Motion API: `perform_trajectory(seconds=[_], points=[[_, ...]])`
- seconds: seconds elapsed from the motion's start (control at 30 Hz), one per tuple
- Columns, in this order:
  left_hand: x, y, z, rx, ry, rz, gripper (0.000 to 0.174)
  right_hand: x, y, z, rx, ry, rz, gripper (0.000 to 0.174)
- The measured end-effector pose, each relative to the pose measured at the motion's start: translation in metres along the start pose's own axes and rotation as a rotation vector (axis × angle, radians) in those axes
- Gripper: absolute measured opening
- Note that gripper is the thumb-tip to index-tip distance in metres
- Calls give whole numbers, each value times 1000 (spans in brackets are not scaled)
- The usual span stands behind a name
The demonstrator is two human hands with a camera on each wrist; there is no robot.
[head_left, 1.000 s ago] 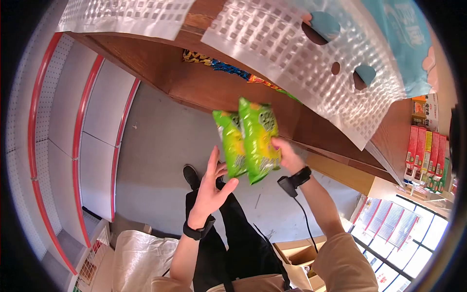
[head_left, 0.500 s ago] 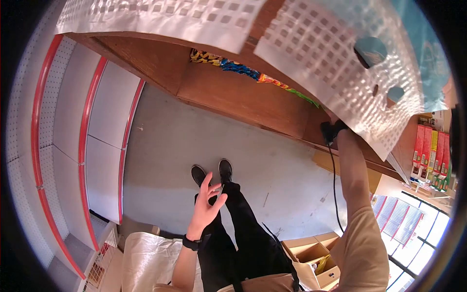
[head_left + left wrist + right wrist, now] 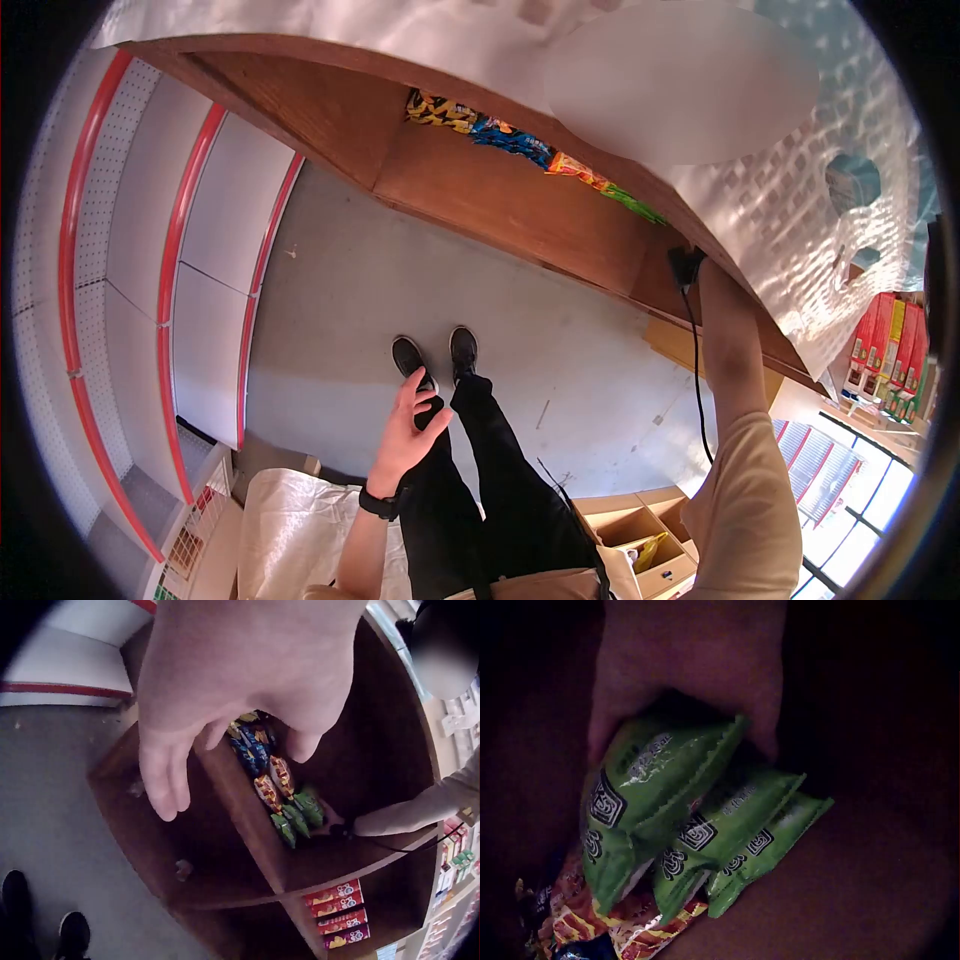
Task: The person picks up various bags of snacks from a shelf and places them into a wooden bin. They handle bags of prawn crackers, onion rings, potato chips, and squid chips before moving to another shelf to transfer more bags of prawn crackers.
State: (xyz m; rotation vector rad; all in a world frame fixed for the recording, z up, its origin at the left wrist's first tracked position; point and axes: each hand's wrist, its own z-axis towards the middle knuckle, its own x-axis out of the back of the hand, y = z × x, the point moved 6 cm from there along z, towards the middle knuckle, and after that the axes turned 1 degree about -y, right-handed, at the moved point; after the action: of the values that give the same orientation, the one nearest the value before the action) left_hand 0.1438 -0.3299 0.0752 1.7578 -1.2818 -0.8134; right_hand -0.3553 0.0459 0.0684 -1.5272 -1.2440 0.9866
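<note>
Inside the wooden shelf, my right hand (image 3: 690, 671) grips the nearest green snack bag (image 3: 649, 795) by its upper end, thumb and fingers on opposite sides. Two more green bags (image 3: 727, 821) stand in line right behind it. In the head view the right hand is hidden by the shelf; only the forearm (image 3: 733, 350) shows. My left hand (image 3: 405, 430) hovers in front of my legs with fingers spread loosely, holding nothing. Red-and-yellow snack bags (image 3: 274, 784) and blue bags (image 3: 251, 750) sit beside the green ones on the same shelf.
A white perforated sheet (image 3: 420, 50) covers the shelf top. Red cans (image 3: 334, 900) stand in a lower compartment. White shelves with red edges (image 3: 170, 260) line the left side. Behind lie a silvery bag (image 3: 285, 530) and an open cardboard box (image 3: 640, 545).
A second ago my right hand held two green bags out over the floor, beside my left hand. Since then the right arm has reached into the shelf, and the left hand has dropped slightly.
</note>
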Motion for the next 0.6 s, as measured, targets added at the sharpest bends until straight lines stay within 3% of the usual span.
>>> perform_trajectory(seconds=[0.4, 0.5, 0.6], points=[[-13, 5, 2, -30, -41, 69, 69, 10, -3, -11, 24, 1, -79, 21], [-7, 2, -2, -28, 10, 116, 62, 18, -6, -22, 43, -2, -113, 20], [4, -9, -12, -67, 151, 55, 45, 28, -14, -41, 75, -21, -146, 19]])
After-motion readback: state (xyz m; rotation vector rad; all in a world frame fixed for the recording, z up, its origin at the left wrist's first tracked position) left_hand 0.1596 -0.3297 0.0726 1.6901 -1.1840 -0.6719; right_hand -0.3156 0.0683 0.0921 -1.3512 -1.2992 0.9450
